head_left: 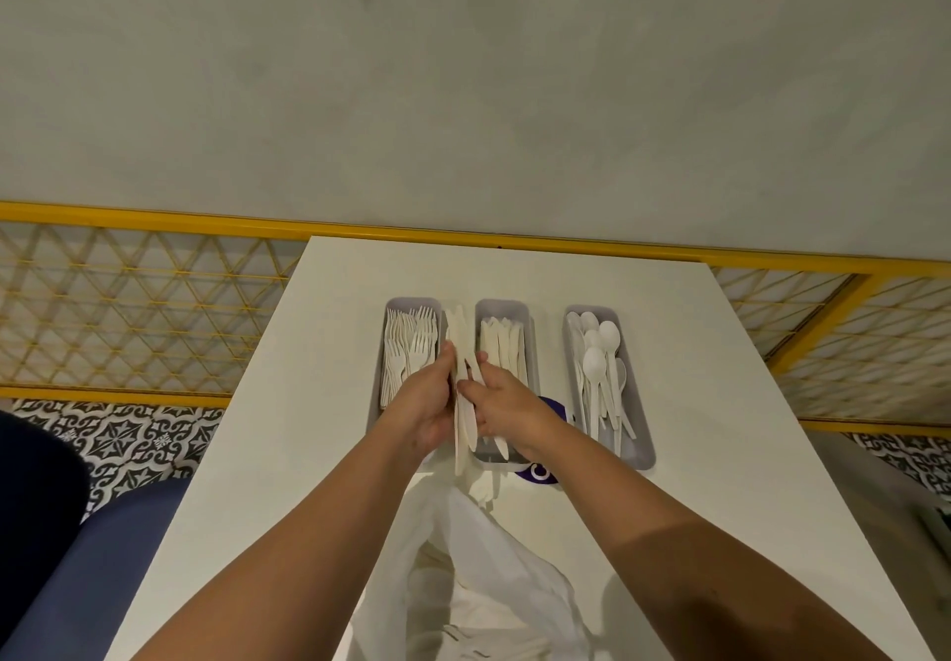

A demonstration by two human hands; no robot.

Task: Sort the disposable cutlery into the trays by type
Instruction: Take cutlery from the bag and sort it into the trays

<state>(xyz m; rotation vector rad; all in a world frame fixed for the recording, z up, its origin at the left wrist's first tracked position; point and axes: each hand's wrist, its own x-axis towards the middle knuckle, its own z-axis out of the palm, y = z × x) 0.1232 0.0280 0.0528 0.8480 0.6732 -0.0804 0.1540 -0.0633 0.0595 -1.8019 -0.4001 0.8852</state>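
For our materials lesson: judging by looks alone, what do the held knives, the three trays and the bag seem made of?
Knives: probably plastic, matt off-white, thin and uniformly moulded. Trays: likely rigid plastic, smooth pale grey, rounded corners. Bag: thin plastic film, translucent white, crumpled in soft folds.

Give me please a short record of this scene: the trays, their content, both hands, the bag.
left tray: forks
middle tray: knives
right tray: spoons
left hand: grips knife bundle, between left and middle trays
right hand: holds the same bundle
bag: white plastic, on table, near person
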